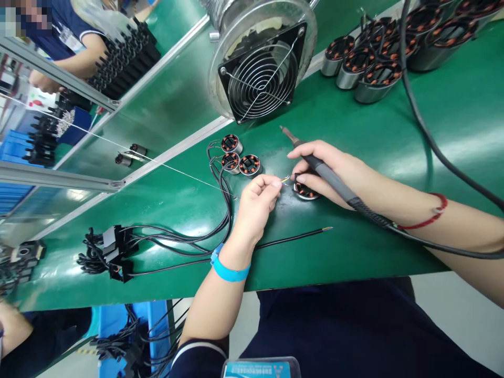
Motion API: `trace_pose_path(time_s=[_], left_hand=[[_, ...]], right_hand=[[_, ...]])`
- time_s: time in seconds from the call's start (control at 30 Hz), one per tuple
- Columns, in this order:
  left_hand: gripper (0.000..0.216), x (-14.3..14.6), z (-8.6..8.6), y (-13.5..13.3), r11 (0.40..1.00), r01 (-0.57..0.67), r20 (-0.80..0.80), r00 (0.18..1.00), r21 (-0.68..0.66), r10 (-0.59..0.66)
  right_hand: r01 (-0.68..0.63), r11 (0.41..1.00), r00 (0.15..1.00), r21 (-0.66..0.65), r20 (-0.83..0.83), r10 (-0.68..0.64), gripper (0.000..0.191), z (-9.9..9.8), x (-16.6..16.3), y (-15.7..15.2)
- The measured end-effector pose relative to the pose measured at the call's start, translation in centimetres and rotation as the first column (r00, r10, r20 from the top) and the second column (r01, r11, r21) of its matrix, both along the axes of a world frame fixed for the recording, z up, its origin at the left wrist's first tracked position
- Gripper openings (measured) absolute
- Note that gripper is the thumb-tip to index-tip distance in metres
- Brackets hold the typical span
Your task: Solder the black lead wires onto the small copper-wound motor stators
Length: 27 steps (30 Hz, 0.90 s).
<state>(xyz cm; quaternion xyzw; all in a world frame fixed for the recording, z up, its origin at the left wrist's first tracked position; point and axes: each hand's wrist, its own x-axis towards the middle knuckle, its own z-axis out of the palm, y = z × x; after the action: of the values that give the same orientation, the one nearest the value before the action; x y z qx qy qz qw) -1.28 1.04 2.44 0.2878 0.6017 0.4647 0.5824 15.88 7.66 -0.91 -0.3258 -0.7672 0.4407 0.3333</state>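
Head view shows the left hand with its grip pinched together on a thin wire end, held just above a small wound coil on the green worktop. The right hand is clamped pen-fashion around a soldering iron. That wire looks light, limp and easily bent, so it is best pinched close to its tip.
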Motion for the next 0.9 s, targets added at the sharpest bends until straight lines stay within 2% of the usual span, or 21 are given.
trace_pose_path(time_s=[0.07,0.3,0.37,0.47,0.6,0.7,0.8,0.9], left_hand=[[0.021,-0.1,0.0,0.0,1.0,-0.013,0.042,0.999,0.006,0.013],[0.022,-0.5,0.1,-0.2,0.998,0.054,0.091,0.994,0.02,-0.056],[0.026,-0.5,0.2,-0.2,0.997,0.075,0.088,0.993,0.017,-0.076],[0.031,-0.5,0.1,-0.4,0.996,0.081,0.092,0.992,0.033,-0.084],[0.035,-0.6,-0.1,-0.6,0.995,0.084,0.085,0.992,0.05,-0.088],[0.036,-0.5,-0.2,-0.6,0.994,0.085,0.088,0.992,0.066,-0.091],[0.037,-0.5,0.0,-0.6,0.993,0.095,0.08,0.992,0.075,-0.1],[0.04,-0.6,0.3,-0.5,0.988,0.129,0.045,0.99,0.085,-0.134]], right_hand=[[-0.014,0.995,0.999,-0.099,-0.042,0.01,0.035,-0.3,0.2,-0.2],[-0.036,0.968,0.976,-0.25,-0.219,-0.02,0.04,0.1,-0.6,-0.6],[-0.008,0.975,0.975,-0.221,-0.216,-0.041,0.039,0.6,-0.8,-0.8],[0.026,0.995,0.989,-0.092,-0.146,-0.039,0.037,1.1,-0.7,-1.0],[-0.075,0.991,0.997,0.111,-0.007,0.076,0.033,1.7,-0.1,-1.0],[-0.128,0.972,0.992,0.199,0.03,0.125,0.034,1.9,0.1,-0.9],[-0.11,0.973,0.994,0.201,0.012,0.109,0.033,2.1,-0.1,-1.0],[-0.032,0.991,0.999,0.128,0.004,0.032,0.033,2.3,-0.5,-1.4]])
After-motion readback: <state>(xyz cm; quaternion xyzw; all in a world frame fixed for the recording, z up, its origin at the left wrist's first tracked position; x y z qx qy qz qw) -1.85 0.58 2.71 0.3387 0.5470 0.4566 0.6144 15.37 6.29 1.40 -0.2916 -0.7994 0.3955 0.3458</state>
